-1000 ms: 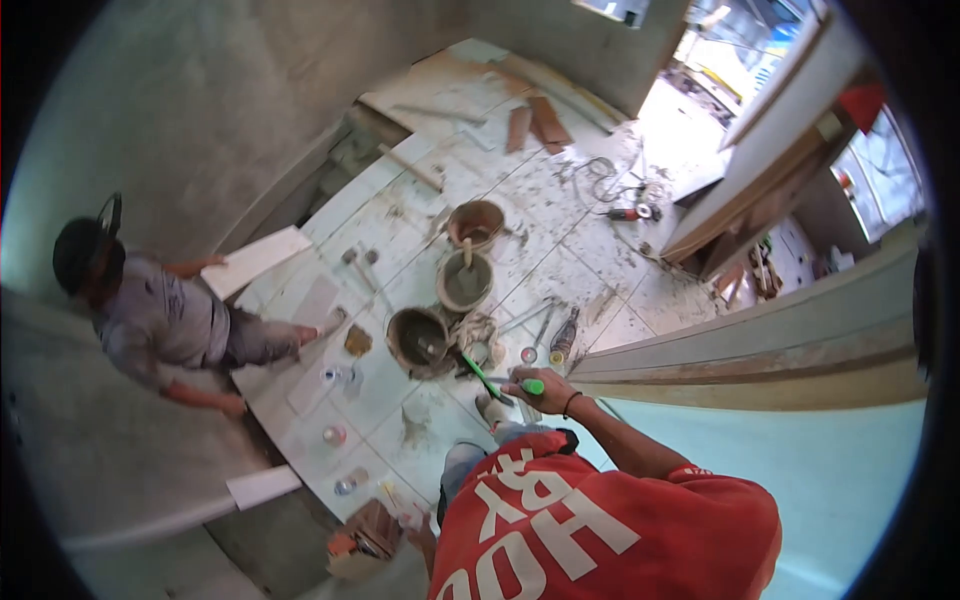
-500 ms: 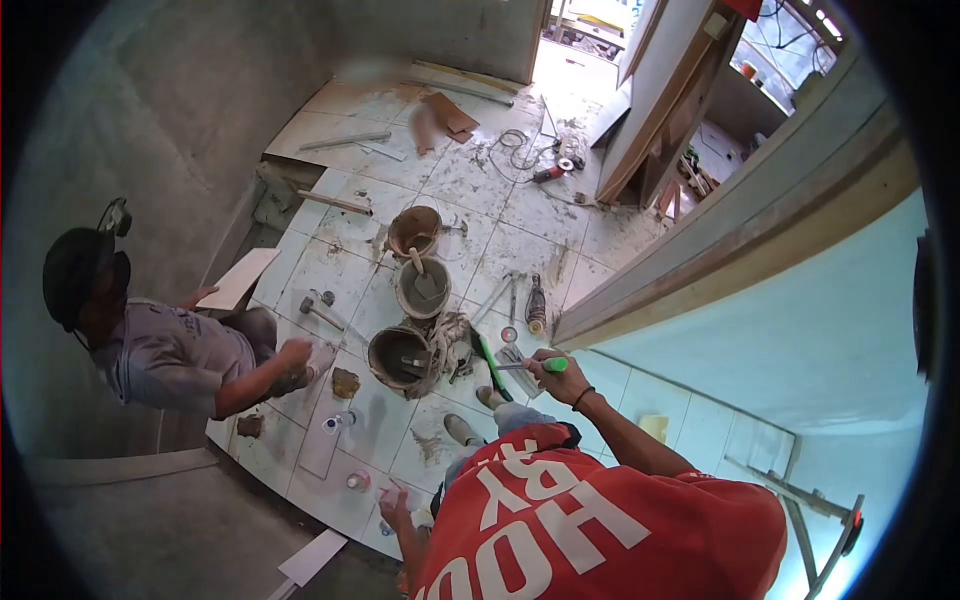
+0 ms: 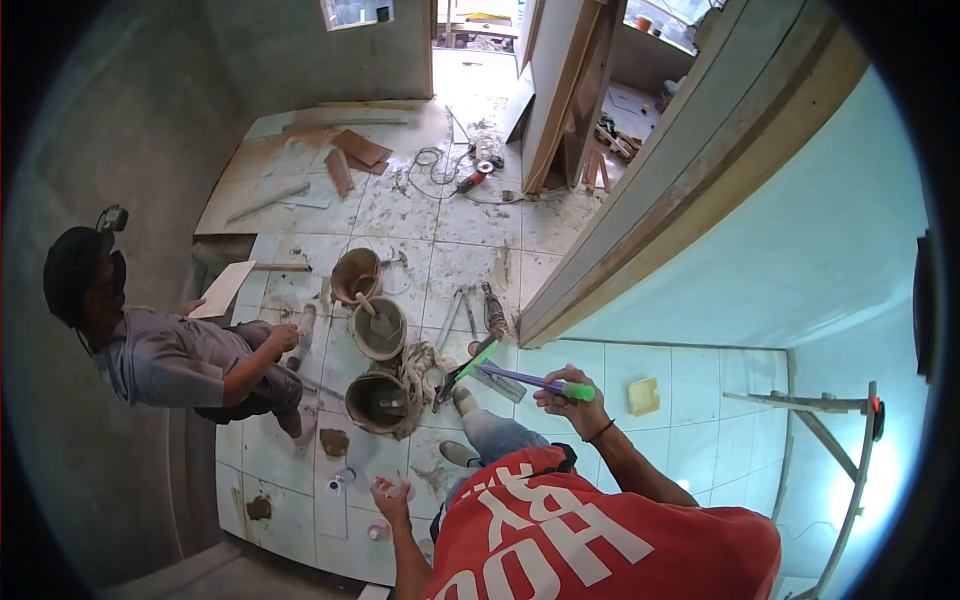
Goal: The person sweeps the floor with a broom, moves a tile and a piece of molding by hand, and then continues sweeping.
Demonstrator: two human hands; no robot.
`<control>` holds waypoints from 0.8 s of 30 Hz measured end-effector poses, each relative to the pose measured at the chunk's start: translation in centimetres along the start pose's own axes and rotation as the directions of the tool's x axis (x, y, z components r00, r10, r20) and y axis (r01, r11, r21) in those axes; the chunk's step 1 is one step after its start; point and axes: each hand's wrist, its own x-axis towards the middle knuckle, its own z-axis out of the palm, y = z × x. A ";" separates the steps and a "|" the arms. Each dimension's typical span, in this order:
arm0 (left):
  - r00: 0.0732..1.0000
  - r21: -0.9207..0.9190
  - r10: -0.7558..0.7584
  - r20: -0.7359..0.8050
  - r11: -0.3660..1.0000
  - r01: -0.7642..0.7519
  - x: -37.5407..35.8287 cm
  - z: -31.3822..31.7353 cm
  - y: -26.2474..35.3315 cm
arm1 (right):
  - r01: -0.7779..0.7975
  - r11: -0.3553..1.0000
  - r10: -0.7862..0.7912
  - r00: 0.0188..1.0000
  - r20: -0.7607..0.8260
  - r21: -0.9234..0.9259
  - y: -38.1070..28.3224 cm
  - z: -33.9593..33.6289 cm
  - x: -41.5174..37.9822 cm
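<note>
your right hand (image 3: 575, 403) is reached out front, fingers closed round the broom (image 3: 530, 380) near its green end; broom head sits near the closest bucket (image 3: 360, 397). left hand (image 3: 393, 497) low, fingers part-curled; can't tell if it's gripping anything.

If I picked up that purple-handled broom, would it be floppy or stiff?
The broom would probably stay stiff, since its purple handle looks straight. It may feel light, because the handle is thin and the right hand alone holds it. The dark edge along its green head might bend, if it's bristles.
</note>
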 end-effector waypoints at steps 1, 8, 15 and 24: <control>0.998 -0.066 -0.031 0.063 0.997 0.035 0.6 1.3 1.5 | -0.045 0.999 0.045 0.998 -0.034 0.020 -0.6 0.1 0.2; 0.970 0.056 0.029 0.242 0.997 -0.044 7.3 9.3 8.4 | -0.148 0.984 0.147 0.989 0.011 0.098 -3.7 1.7 6.9; 0.992 0.171 -0.040 0.117 0.985 0.020 14.7 10.1 11.5 | -0.188 0.929 0.235 0.965 -0.114 0.319 -9.0 3.2 15.9; 0.989 0.380 -0.040 0.140 0.925 -0.016 20.7 11.4 17.2 | -0.439 0.631 0.529 0.846 0.058 0.640 -5.5 -4.6 19.6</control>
